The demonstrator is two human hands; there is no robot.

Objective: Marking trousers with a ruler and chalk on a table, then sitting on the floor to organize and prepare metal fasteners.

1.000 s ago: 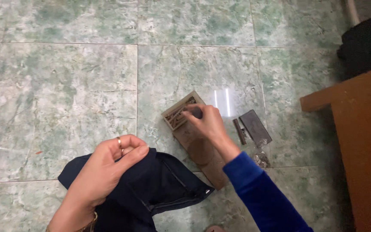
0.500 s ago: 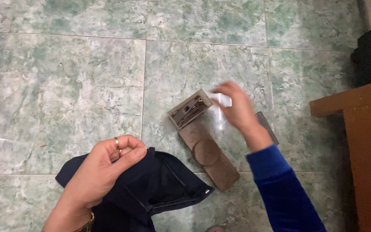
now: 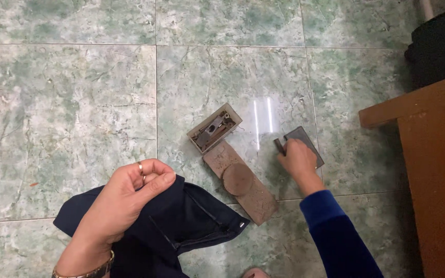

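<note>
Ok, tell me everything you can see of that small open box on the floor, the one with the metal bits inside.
The small open box is rectangular, with thin tan or grey walls that look worn and dirty. It lies on the green marbled floor tiles, turned diagonally, its open face up. Inside sit greyish metal pieces and rusty brown bits, too small to identify. One long side lies against or very near the end of a brown rectangular block bearing a round disc. Neither hand touches it; the right hand is off to its side on a dark flat piece.

The only package I see is a small open box (image 3: 215, 127), rectangular, grey-brown, lying tilted on the floor with dark metal bits inside, touching the brown slab's (image 3: 240, 181) upper end. No labels, signs or screens.
</note>
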